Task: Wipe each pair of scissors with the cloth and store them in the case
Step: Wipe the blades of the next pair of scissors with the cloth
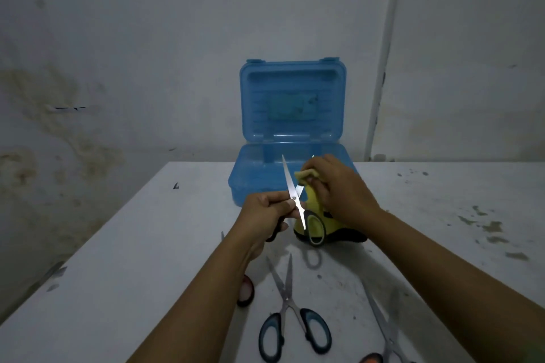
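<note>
Above table (pixel 124 244), both forearms reach forward, hands raised mid-air. Left hand (pixel 262 209) curled round handle of opened scissors (pixel 295 194), blades pointing up and away. Right hand (pixel 339 188), just right of left, pinches yellow cloth (pixel 306 175) folded over one blade. Beyond hands: blue case (pixel 292 115), lid up. Nearer than hands: blue-handled scissors (pixel 292 318) flat on table. No readable writing.

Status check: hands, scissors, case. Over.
Left hand grips open scissors; right hand wipes with yellow cloth. Blue case open. Three pairs wait on table.
</note>
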